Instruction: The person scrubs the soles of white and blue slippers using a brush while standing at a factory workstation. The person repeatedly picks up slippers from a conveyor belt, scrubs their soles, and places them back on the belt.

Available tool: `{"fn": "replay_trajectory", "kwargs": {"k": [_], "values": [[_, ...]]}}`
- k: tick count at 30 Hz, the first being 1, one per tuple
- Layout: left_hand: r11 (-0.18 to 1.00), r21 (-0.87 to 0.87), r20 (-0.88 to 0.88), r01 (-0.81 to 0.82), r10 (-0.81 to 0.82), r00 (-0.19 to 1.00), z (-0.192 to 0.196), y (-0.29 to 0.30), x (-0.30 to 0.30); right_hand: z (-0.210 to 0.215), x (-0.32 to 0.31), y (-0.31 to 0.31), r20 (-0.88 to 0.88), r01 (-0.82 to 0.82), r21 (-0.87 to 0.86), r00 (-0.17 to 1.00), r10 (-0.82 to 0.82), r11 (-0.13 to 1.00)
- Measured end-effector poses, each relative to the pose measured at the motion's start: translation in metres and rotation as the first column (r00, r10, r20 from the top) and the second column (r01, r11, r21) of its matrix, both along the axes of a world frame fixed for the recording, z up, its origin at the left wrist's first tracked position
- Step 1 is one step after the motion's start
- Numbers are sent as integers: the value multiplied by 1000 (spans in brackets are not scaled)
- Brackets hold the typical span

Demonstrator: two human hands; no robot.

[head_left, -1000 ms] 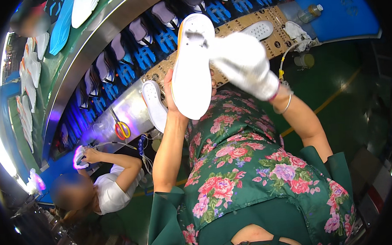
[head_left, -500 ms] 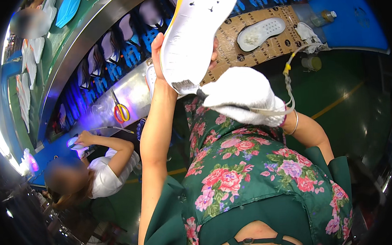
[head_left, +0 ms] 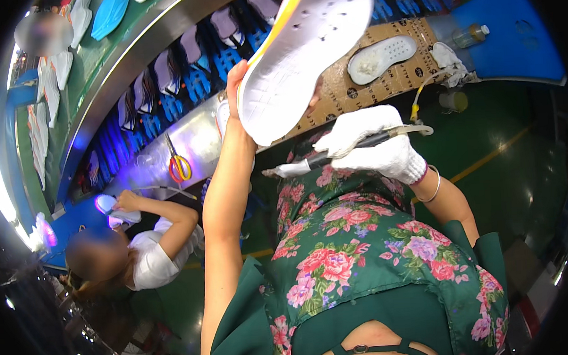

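My bare left hand point(head_left: 235, 87) grips a white shoe sole point(head_left: 294, 74) with a yellow edge and small holes toward its top end. The sole is held up and tilted, its hollowed face toward me; some of my fingers are hidden behind it. Below and to the right, my right hand point(head_left: 375, 144), in a white knitted glove, is closed around a brush point(head_left: 293, 169) with a dark handle and pale neck. The bristle end points left, apart from the sole. A clear tube point(head_left: 416, 129) runs off the back of the handle.
Another white sole point(head_left: 380, 60) lies on a cardboard-covered bench point(head_left: 332, 107). Scissors point(head_left: 179, 167) rest on the metal surface leftward. Beyond stands a rack of purplish shoe parts point(head_left: 166, 71). A bottle point(head_left: 472, 36) lies near the blue panel point(head_left: 514, 30). A co-worker point(head_left: 162, 251) works at left.
The brush has come away from the sole's heel end and moved down, with my right hand turned so the handle shows. My left hand has shifted the sole slightly right and tilted it.
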State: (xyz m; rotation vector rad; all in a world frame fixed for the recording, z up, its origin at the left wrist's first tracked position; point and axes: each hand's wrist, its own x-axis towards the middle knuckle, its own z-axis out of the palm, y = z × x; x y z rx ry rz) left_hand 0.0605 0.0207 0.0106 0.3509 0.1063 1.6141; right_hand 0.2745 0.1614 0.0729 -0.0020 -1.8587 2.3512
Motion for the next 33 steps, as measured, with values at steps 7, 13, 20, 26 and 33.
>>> {"fn": "replay_trajectory", "kwargs": {"k": [7, 13, 20, 26, 33], "values": [[927, -258, -107, -272, 252, 962, 38, -33, 4, -43, 30, 22, 41, 200, -629, 974, -225, 751], [958, 146, -285, -246, 279, 917, 96, -20, -38, -56, 52, 26, 266, 473, -773, 847, -461, 423], [925, -16, 274, -381, 370, 888, 117, 97, -127, -81, 29, 17, 387, 644, -571, 758, -524, 509], [904, -227, 521, -363, 428, 739, 113, 156, -164, -91, 29, 6, 434, 694, -528, 716, -547, 489], [921, -195, -218, -336, 294, 931, 132, 117, -98, -99, 23, 6, 471, 719, -452, 695, -543, 528]]}}
